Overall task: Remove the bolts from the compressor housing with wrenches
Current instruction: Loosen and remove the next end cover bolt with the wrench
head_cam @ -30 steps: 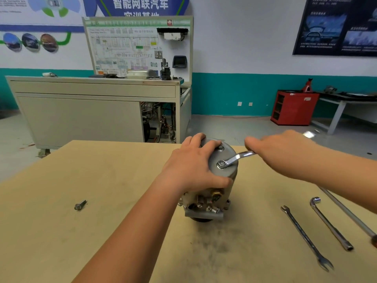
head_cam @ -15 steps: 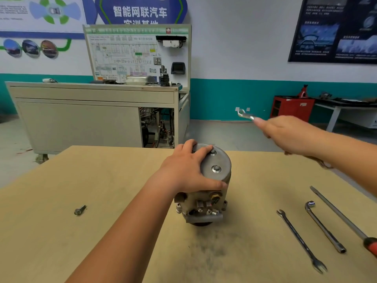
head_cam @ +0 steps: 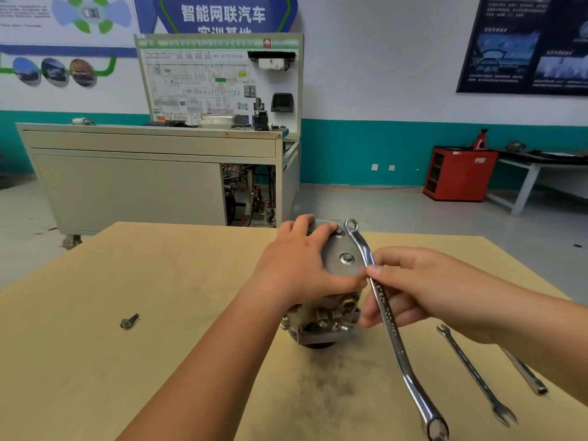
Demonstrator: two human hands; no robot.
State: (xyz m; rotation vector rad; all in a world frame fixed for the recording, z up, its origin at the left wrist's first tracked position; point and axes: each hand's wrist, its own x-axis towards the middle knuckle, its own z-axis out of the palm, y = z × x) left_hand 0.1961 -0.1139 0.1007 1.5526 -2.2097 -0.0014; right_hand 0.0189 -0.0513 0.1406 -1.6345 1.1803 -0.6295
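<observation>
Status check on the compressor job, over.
Left hand grips housing. Right hand holds wrench, ring end on no bolt. Two bolts seated on top. Nothing in the way.

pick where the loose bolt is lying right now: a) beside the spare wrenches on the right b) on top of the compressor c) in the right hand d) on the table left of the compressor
d: the loose bolt lies on the table, well left of the compressor, apart from the left hand gripping the compressor and the right hand holding the wrench.
</observation>
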